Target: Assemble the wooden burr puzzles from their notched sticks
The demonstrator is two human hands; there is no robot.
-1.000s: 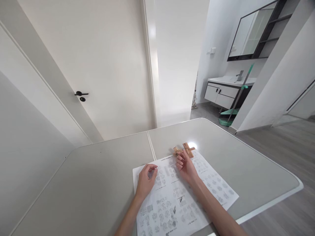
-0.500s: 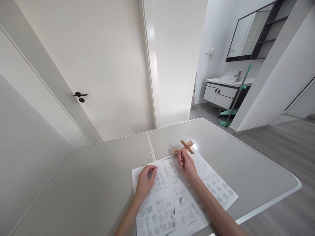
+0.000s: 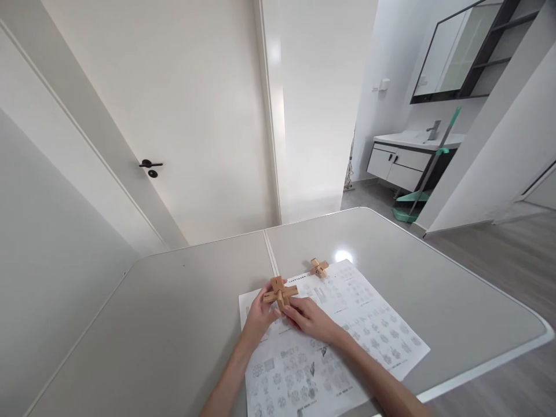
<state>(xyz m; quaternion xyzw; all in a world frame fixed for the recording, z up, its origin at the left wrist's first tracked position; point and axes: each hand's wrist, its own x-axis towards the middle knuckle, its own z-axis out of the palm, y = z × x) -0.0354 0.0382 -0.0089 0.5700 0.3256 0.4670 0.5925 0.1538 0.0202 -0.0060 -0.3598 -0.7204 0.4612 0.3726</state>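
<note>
Between my hands, above the upper left of a printed sheet (image 3: pixel 299 359), is a cross-shaped wooden burr puzzle (image 3: pixel 280 293). My left hand (image 3: pixel 258 313) grips it from the left side, with its fingers partly hidden behind the wood. From the lower right, my right hand (image 3: pixel 310 318) pinches its lower end between thumb and fingers. A second, smaller-looking wooden puzzle (image 3: pixel 319 267) rests at the sheet's far edge, touched by neither hand. Rows of small diagrams cover the paper, too faint to read.
The grey folding table (image 3: pixel 143 336) has a seam (image 3: pixel 270 252) running away from me. Beyond it stands a closed white door (image 3: pixel 208 116) with a black handle (image 3: pixel 150 164). To the back right are a washbasin cabinet (image 3: pixel 402 162) and a green broom and dustpan (image 3: pixel 406 214).
My right hand has brought the larger puzzle left and nearer from the sheet's far edge. My left hand has closed on it too. The smaller puzzle now shows fully.
</note>
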